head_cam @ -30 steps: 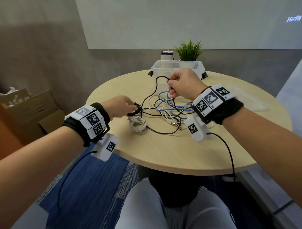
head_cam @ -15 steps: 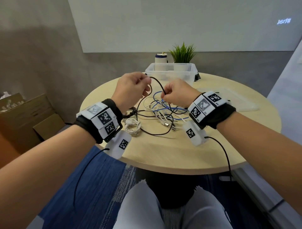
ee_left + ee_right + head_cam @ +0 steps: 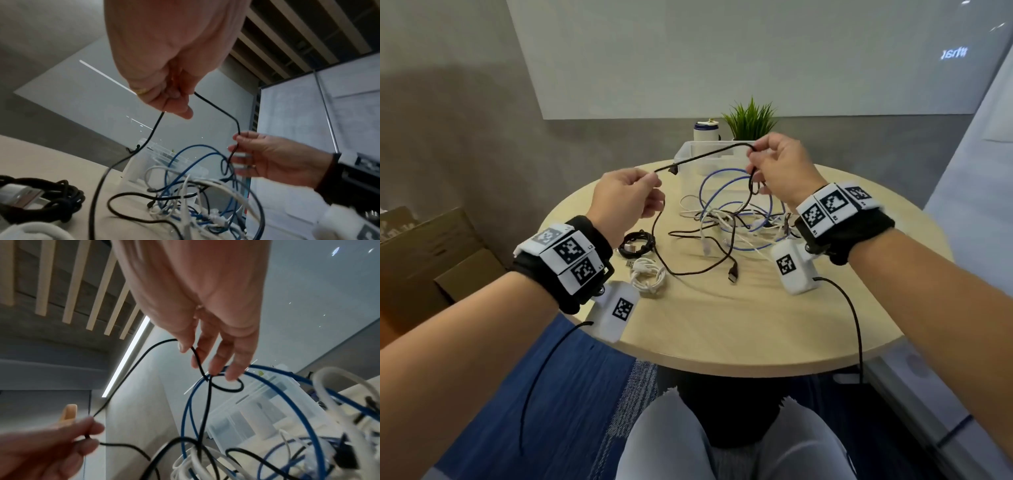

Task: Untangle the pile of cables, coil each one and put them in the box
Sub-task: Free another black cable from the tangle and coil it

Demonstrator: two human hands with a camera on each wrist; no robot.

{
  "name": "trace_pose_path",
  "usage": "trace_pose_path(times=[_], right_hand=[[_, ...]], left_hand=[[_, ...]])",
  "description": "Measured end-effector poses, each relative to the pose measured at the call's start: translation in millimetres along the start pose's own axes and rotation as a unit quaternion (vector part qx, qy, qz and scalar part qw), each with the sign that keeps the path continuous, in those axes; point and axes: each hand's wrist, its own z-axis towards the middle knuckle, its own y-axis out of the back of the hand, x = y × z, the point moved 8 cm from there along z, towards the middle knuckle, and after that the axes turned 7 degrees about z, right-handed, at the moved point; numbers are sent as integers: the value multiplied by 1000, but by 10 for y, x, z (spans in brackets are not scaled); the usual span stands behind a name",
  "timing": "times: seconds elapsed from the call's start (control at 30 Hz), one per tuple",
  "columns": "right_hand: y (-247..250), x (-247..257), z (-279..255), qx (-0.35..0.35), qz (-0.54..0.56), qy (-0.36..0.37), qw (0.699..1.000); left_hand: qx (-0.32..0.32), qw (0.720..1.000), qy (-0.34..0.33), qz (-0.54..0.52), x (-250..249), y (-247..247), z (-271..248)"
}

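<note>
A thin black cable stretches in the air between my two hands above the round table. My left hand pinches it at the left; the cable runs on to my right hand, which pinches it higher up near the box. Its free end with a USB plug lies on the table. Below hangs a tangle of blue cable and white cables. The clear plastic box stands at the far side of the table.
A coiled black cable and a coiled white cable lie at the table's left. A small plant and a white-and-blue canister stand behind the box. Cardboard boxes sit on the floor at left.
Both hands have risen and moved apart, drawing the black cable taut between them. The left hand went from the coiled black cable on the table up to this cable.
</note>
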Motion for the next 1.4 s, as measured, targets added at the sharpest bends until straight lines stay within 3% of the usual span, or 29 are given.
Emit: trace_pose_path(times=[0.1,0.17,0.23,0.37,0.47,0.67,0.77,0.87,1.1,1.27,1.4], right_hand=[[21,53,8,-3,24,17,1000],[-28,29,-11,18,11,18,1000],[-89,-14,-34,42,-19,12,999],[-172,-8,-104,71,-75,25,994],[-220,45,-190,103,-83,43,990],[-191,-245,-249,195,-196,-14,961],[-177,-372,-269,222,-224,-27,949],[-171,-390,-240,215,-242,-20,946],[83,-367,-104,146,-174,-39,973],[44,-366,-106,166,-187,-46,967],[-121,-316,-205,246,-141,-59,957]], left_hand=[[56,991,23,117,68,-131,-39],[88,962,17,256,76,-208,-57],[81,937,-31,339,-27,-264,-58],[17,913,-170,369,-420,-371,-109],[55,914,-214,339,-536,-580,-154],[98,954,-145,245,-353,-667,-47],[128,949,-141,252,-344,-720,-82],[160,933,-130,295,-296,-783,-108],[258,912,-116,298,-147,-827,-123],[175,978,-76,86,-194,-711,-8],[135,990,-40,-24,-198,-669,43]])
